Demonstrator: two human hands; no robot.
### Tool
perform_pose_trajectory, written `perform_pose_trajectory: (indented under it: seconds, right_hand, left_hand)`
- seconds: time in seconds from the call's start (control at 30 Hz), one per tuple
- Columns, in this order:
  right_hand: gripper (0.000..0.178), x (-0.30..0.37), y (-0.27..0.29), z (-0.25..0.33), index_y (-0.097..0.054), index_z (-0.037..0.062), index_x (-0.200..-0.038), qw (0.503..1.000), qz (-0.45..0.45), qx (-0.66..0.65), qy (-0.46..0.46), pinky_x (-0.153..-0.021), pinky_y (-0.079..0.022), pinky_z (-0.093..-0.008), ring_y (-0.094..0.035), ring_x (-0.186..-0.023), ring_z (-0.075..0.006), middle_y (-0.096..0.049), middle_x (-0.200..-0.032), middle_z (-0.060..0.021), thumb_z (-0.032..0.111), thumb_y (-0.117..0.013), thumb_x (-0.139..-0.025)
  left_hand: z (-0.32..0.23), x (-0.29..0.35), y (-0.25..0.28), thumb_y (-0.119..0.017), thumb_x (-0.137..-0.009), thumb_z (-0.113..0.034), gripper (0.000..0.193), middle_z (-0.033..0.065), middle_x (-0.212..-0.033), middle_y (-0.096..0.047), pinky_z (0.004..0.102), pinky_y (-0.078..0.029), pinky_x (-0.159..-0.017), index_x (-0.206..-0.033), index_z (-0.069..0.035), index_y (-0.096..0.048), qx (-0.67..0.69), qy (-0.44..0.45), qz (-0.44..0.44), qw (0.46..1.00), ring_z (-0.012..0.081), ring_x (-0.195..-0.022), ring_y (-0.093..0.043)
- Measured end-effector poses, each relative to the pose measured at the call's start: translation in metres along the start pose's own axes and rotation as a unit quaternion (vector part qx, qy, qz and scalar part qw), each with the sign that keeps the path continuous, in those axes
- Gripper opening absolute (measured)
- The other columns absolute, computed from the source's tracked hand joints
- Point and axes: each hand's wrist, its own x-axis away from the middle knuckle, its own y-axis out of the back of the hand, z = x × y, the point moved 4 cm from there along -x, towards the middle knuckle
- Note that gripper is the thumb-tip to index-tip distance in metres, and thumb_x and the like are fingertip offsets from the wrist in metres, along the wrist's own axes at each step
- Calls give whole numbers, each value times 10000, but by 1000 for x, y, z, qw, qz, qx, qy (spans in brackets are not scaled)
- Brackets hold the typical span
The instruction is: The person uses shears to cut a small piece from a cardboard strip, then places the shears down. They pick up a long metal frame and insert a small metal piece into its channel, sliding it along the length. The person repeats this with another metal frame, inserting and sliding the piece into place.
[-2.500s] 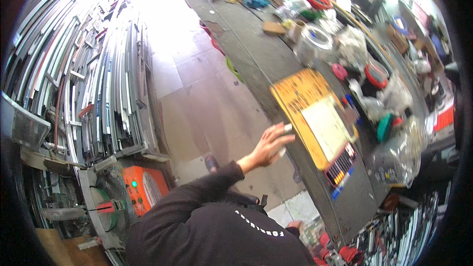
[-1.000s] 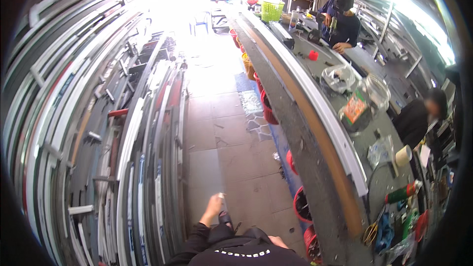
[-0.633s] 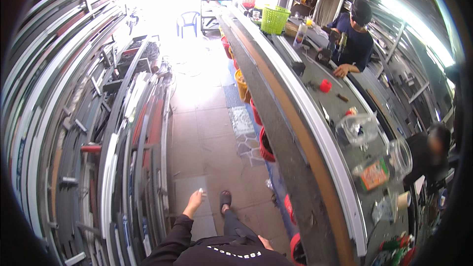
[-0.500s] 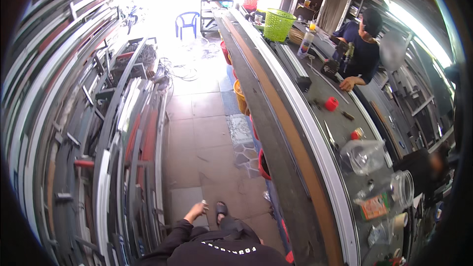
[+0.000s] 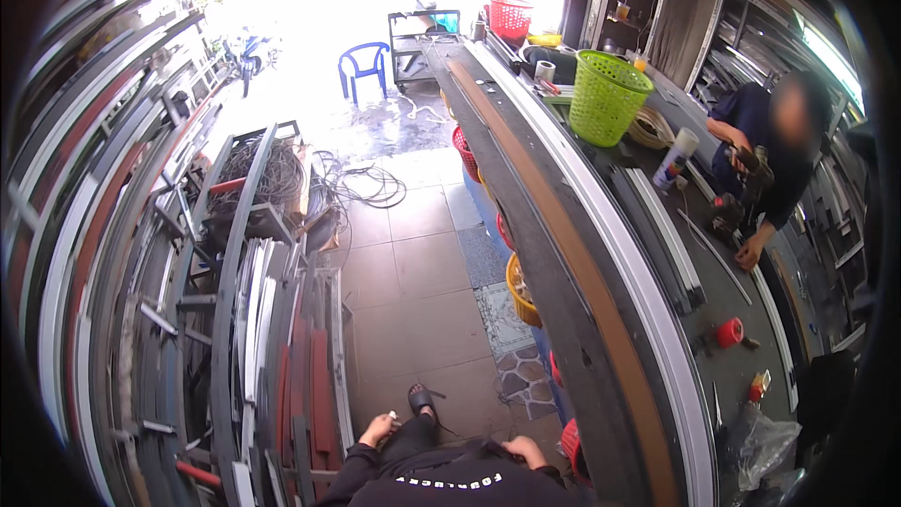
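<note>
My left hand [image 5: 378, 429] hangs low beside my left thigh, its fingers closed. A small whitish object [image 5: 394, 416] shows at the fingertips, too small to name. My right hand [image 5: 527, 452] is down by my right side, close to the workbench. Only its back and part of the thumb side show, and its fingers are hidden. Nearest to it is a red basket [image 5: 571, 439] under the bench edge. The long workbench [image 5: 554, 291] runs along my right, with a brown strip [image 5: 572, 300] and white metal profiles [image 5: 619, 305] lying lengthwise on it.
Racks of metal profiles [image 5: 253, 319] line my left. Coiled cable [image 5: 375, 186] lies on the tiled floor [image 5: 422, 268] ahead, before a blue chair [image 5: 364, 70] and a dark cart [image 5: 413, 47]. Across the bench, a co-worker [image 5: 784, 150] handles a power tool [image 5: 741, 192] near a green basket [image 5: 605, 99].
I have moved forward along the aisle, so bench and racks appear nearer. My right hand has come into view. The co-worker now has a raised hand on the tool.
</note>
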Motion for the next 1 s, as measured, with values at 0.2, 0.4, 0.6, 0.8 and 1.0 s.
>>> perform_pose_trajectory:
  seconds: [0.2, 0.4, 0.6, 0.8, 1.0]
  right_hand:
    - [437, 67, 210, 246, -685, 4, -846, 920, -95, -268, 271, -639, -525, -319, -645, -663, -133, -692, -728, -59, 401, -616, -1015]
    - [306, 103, 377, 381, -676, 10, -903, 833, -112, -435, 325, -657, -500, -257, -617, -708, -84, -684, -784, -25, 275, -606, -1040]
    - [274, 109, 563, 528, -662, 4, -865, 788, -193, -432, 394, -636, -489, -260, -606, -694, -80, -675, -764, -33, 221, -621, -1027]
    - [211, 103, 739, 661, -659, -17, -895, 732, -494, -233, 407, -626, -494, -298, -624, -673, -136, -676, -759, -86, 178, -683, -971]
    - [474, 38, 827, 736, -623, 34, -1175, 672, -675, -161, 257, -993, -454, -478, -598, -1107, -329, -656, -1116, -139, 246, -838, -808]
  left_hand:
    - [-143, -104, 124, -439, -1066, -363, 414, 125, -1009, -758, 319, -550, -598, -1222, -49, -659, 23, 9, -108, 994, 189, -650, -681]
    - [-249, -225, 181, -510, -1033, -361, 400, 135, -980, -754, 383, -587, -702, -1158, -34, -703, -66, -30, -83, 994, 231, -887, -730]
    - [-323, -311, 216, -526, -995, -428, 489, 221, -1105, -734, 458, -521, -933, -1089, 7, -726, -366, -23, -71, 928, 377, -1070, -694]
    - [-418, -396, 312, -460, -1035, -365, 438, 151, -1091, -749, 372, -571, -725, -1207, -38, -697, -11, 18, -131, 991, 270, -857, -745]
    - [-523, -526, 445, -362, -1063, -535, 585, 172, -1029, -742, 417, -567, -538, -1222, -67, -674, 35, 182, -80, 979, 261, -666, -720]
